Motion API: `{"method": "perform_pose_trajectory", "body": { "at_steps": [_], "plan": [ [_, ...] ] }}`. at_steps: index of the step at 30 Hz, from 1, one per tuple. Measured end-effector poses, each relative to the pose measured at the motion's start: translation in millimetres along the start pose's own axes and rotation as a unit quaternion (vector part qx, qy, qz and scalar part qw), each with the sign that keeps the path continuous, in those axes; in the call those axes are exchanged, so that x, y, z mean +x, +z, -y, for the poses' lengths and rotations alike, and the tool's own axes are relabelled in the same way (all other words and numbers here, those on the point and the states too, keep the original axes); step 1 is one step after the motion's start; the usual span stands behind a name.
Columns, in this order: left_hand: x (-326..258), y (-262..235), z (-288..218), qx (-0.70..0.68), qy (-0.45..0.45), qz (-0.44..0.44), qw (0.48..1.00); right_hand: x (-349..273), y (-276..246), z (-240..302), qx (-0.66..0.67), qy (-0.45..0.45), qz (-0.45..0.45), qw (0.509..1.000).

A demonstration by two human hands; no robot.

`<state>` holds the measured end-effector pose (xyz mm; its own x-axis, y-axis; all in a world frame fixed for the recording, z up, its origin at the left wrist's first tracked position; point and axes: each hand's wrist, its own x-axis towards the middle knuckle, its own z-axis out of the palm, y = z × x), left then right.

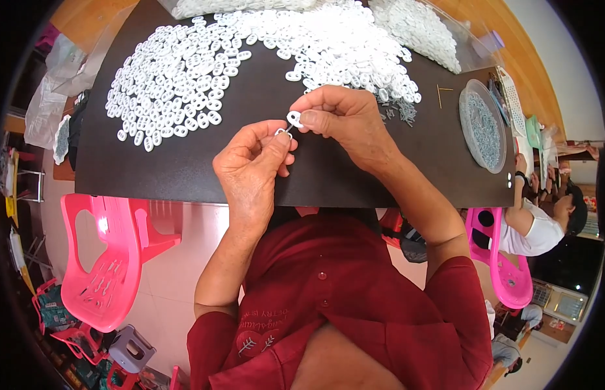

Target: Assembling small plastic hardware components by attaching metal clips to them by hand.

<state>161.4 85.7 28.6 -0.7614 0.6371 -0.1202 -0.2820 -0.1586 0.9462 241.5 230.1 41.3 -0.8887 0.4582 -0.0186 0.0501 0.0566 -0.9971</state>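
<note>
Near the table's front edge, my left hand (249, 159) pinches a small white oval plastic piece (283, 133) between thumb and fingers. My right hand (344, 120) comes in from the right and grips another white oval piece with holes (294, 118) by thumb and forefinger. The two pieces are held close together, and a thin grey metal pin seems to run between them. Fingertips hide parts of both pieces. Beyond my right hand lies a small heap of grey metal pins or screws (401, 112).
Loose white oval pieces (175, 81) spread over the dark table (166, 170). Bags of white pieces (416, 29) lie at the far edge. At the right stands a round clear dish of metal pins (484, 130). Pink chairs (104, 260) flank me; a person in white (530, 224) sits at right.
</note>
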Motion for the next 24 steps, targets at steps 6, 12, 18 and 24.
{"method": "perform_pose_trajectory", "body": {
  "at_steps": [6,12,18,24],
  "plan": [
    [-0.4,-0.2,1.9,-0.002,-0.006,0.000,1.000,0.0,3.3,-0.4,-0.016,-0.008,0.000,1.000],
    [-2.3,0.7,4.2,-0.016,-0.002,-0.003,1.000,-4.6,10.0,4.3,-0.079,-0.051,-0.016,0.995],
    [-2.3,4.2,8.3,-0.028,0.022,-0.004,0.999,-6.0,16.4,-1.4,-0.148,-0.118,-0.067,0.980],
    [-1.9,5.0,10.8,-0.030,0.032,0.003,0.999,-9.3,16.8,3.4,-0.158,-0.081,-0.050,0.983]
  ]
}}
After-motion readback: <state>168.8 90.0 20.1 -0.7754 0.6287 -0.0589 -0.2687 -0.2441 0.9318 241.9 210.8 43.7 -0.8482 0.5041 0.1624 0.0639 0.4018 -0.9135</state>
